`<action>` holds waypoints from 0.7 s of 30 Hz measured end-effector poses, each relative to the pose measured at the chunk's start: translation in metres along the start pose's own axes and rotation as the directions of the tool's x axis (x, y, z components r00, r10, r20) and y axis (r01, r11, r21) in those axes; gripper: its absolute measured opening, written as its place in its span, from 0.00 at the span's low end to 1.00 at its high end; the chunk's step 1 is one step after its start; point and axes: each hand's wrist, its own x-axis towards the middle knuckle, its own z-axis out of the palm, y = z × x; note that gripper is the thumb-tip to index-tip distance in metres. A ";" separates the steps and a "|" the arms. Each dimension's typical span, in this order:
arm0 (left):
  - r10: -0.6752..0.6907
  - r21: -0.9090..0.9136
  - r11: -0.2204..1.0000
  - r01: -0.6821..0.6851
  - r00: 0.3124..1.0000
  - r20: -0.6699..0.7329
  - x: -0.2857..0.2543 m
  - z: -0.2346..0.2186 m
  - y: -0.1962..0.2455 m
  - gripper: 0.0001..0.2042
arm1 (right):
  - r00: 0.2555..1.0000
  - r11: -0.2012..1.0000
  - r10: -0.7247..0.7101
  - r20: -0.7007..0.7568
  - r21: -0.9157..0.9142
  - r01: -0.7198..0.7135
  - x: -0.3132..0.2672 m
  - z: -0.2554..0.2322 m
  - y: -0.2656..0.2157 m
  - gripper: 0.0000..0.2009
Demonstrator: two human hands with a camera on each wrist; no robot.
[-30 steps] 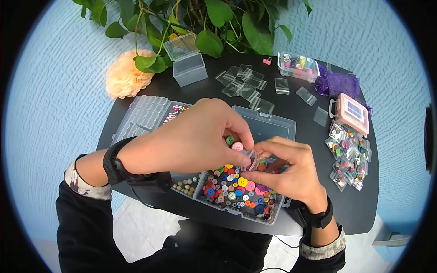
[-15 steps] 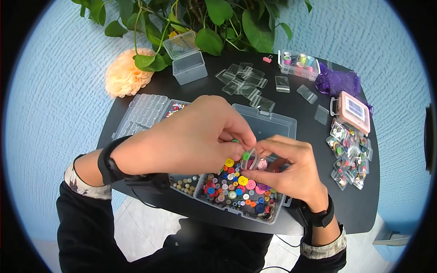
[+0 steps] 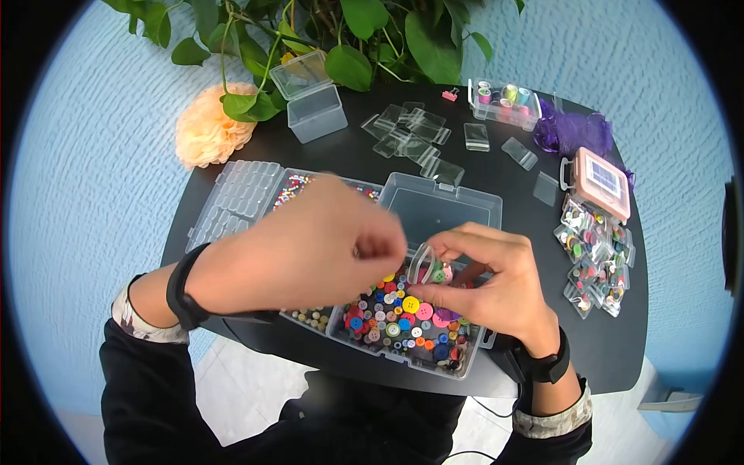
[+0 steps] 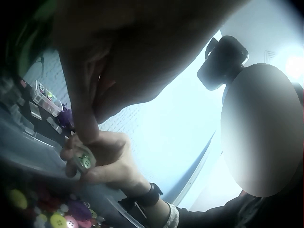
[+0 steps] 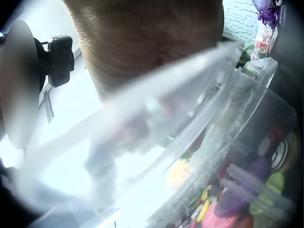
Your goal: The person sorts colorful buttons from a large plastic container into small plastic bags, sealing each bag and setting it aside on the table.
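Observation:
My right hand (image 3: pixel 500 271) pinches a small clear zip bag (image 3: pixel 421 263) between thumb and fingers, its mouth held apart. Inside it show a green button (image 3: pixel 439 274) and a pink one. To the left, my left hand (image 3: pixel 310 244) hovers with its fingers loosely bent, blurred, and nothing shows in its grip. Under both hands sits a clear plastic box (image 3: pixel 397 359) full of mixed colourful buttons (image 3: pixel 394 329), its lid (image 3: pixel 442 209) folded back. In the left wrist view the bag with the green button (image 4: pixel 86 162) sits in the right fingertips.
Empty zip bags (image 3: pixel 415 128) lie scattered at the back. Filled bags (image 3: pixel 593 260) are piled at right by a pink case (image 3: pixel 601 190). A thread box (image 3: pixel 504 108), purple mesh (image 3: pixel 581 133), open clear box (image 3: pixel 318 116), paper flower (image 3: pixel 213 124) and bead organizer (image 3: pixel 236 198) surround the work.
My left hand put the green and pink buttons into the bag's mouth and has drawn back to the left. The right hand stays in place, still pinching the bag.

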 end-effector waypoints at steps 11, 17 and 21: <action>0.454 0.094 0.862 -0.498 0.842 0.293 -0.004 0.063 -0.038 0.20 | 1.000 1.000 0.024 0.012 0.014 -0.024 0.000 0.000 0.004 0.16; 0.521 0.031 0.818 -0.574 0.764 0.382 0.001 0.066 -0.050 0.16 | 1.000 1.000 0.004 0.026 0.022 -0.005 0.000 -0.001 0.003 0.16; 0.462 -0.007 0.883 -0.469 0.868 0.182 -0.004 0.046 -0.037 0.11 | 0.999 0.999 0.036 0.037 0.034 -0.037 -0.001 -0.001 0.003 0.16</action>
